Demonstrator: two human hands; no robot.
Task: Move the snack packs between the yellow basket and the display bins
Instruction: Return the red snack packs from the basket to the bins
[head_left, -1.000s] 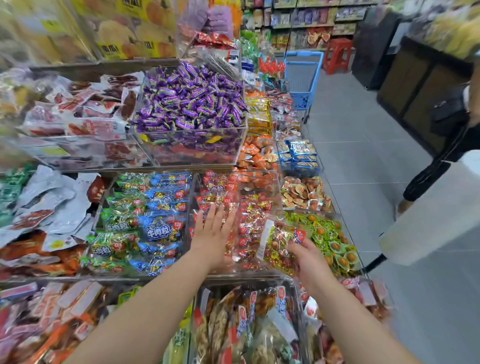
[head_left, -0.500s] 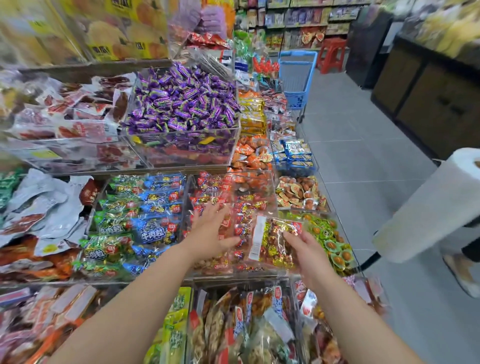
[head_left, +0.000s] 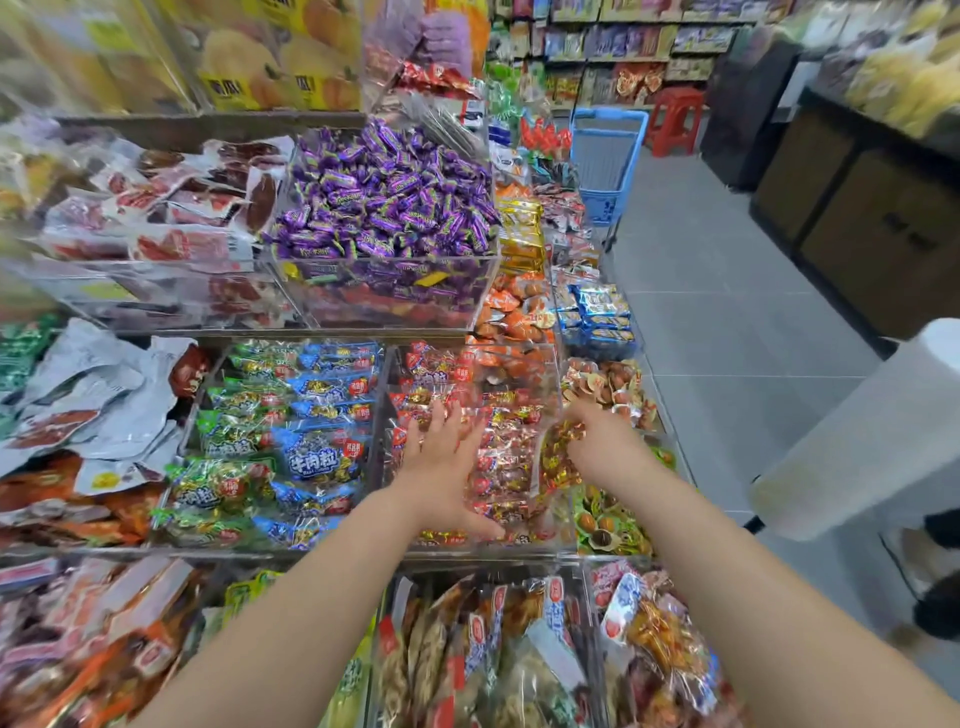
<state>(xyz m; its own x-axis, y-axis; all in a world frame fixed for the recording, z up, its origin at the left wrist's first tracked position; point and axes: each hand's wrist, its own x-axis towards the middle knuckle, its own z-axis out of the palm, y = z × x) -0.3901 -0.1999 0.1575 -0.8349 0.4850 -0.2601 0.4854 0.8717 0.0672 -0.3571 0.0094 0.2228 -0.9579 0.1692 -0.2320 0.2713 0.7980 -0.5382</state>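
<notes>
Now left hand (head_left: 441, 467) pressed flat on binned packs (head_left: 501, 462) — right hand (head_left: 602, 447) grips snack pack (head_left: 553, 467), long axis near-far.

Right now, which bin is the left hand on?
The red-pack bin, mid row: left hand flat on its packs, right hand holding a pack at its edge. The blue-green bin is left, purple bin behind.

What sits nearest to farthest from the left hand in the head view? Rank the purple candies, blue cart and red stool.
1. purple candies, upper bin just beyond the left hand.
2. blue cart, up the aisle, to the right.
3. red stool, behind the cart, farthest.
</notes>
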